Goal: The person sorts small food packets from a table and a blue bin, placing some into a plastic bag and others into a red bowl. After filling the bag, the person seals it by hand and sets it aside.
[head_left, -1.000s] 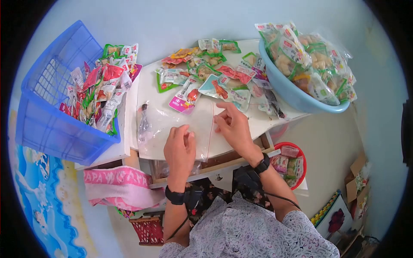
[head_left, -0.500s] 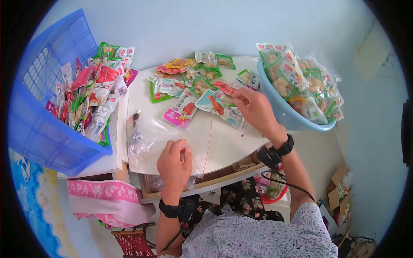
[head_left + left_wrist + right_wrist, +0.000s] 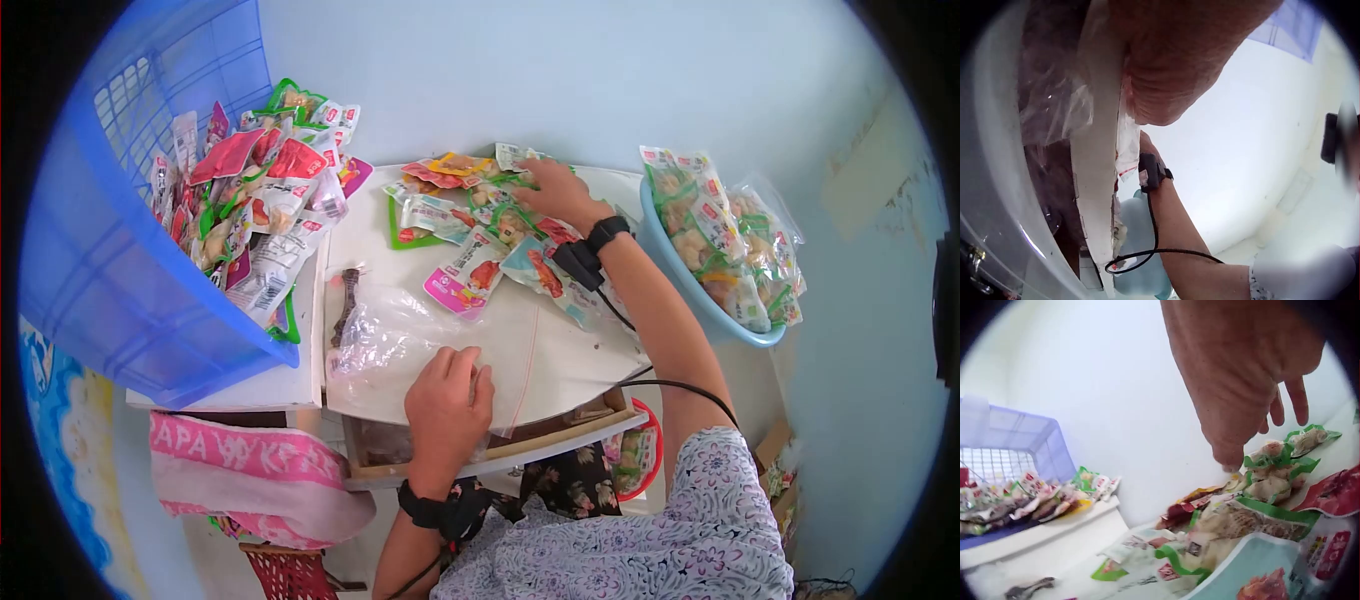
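Observation:
My right hand (image 3: 558, 190) reaches over the pile of snack packets (image 3: 510, 218) at the back of the table. In the right wrist view, its fingers (image 3: 1296, 400) and thumb point down just above green-edged packets (image 3: 1266, 478), with nothing held between them. My left hand (image 3: 450, 402) is at the table's front edge, over a large clear plastic bag (image 3: 390, 330), its fingers loosely bent. The bag lies flat, with a red line along its right side. A pink-and-white packet (image 3: 467, 275) and a light-blue one (image 3: 545, 275) lie nearest the bag.
At the left stands a blue plastic basket (image 3: 190, 350) heaped with packets. A light-blue basin (image 3: 660, 262) at the right holds bagged packets. Below the tabletop an open drawer (image 3: 540, 440) juts out. Lower down are a pink towel (image 3: 250, 480) and a red basin (image 3: 655, 465).
My right hand has moved from above the clear bag, across the right of the table, to the back of the packet pile. The left hand has stayed by the bag.

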### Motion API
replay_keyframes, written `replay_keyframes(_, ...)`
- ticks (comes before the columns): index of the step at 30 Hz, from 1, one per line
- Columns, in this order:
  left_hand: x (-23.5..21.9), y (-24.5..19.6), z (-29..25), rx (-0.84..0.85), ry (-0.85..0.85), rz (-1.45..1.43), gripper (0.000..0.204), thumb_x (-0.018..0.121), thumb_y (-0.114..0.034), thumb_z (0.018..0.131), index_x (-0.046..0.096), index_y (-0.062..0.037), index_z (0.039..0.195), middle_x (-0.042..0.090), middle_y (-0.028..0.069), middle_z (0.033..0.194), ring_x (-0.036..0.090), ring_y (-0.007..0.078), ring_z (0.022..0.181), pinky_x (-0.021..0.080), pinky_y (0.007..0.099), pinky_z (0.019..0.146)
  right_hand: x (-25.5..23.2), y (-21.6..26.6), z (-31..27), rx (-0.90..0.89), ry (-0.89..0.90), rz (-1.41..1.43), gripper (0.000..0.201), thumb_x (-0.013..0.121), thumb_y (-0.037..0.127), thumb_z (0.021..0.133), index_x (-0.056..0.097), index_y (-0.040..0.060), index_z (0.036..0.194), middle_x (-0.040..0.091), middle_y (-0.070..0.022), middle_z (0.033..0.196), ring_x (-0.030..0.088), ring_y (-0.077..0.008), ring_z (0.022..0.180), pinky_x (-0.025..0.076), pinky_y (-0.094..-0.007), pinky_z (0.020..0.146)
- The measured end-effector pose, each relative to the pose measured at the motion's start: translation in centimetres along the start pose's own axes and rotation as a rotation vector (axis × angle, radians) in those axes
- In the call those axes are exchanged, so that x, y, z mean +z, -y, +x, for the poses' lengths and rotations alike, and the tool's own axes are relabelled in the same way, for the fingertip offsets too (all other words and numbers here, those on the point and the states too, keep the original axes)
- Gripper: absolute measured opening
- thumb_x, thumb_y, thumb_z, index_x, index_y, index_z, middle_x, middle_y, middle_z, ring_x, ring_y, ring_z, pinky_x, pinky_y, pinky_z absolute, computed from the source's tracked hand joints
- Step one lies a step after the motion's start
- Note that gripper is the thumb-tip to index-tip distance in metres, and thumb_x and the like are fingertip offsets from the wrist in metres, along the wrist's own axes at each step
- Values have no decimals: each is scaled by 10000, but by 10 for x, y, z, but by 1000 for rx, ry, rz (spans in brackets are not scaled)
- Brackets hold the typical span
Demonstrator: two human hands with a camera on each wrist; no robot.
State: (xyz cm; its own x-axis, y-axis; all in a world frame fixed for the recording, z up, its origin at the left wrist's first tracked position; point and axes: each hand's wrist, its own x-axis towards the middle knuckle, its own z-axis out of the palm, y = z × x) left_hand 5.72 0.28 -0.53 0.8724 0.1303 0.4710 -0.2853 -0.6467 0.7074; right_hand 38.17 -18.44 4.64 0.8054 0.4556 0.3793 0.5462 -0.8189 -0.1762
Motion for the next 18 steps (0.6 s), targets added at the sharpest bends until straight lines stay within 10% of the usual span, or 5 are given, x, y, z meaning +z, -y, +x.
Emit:
replay_keyframes(10,2,2,1,34,-38,37,228,720,-93,871,675,-56,1092,625,94,865,658,300,786,500,416,668,-14,-4,-26,-60,316,29,237,661,218,933,689,119,1147,615,-157,1228,607,-334,1148,497,-433,973)
replay_keyframes(18,2,-2,0,4,-3,23,217,710,-113,884,674,-52,1089,608,105,868,644,297,768,503,425,668,-58,3,-76,38,-117,349,221,628,53,954,638,83,1172,693,-155,991,668,-310,883,518,-412,760)
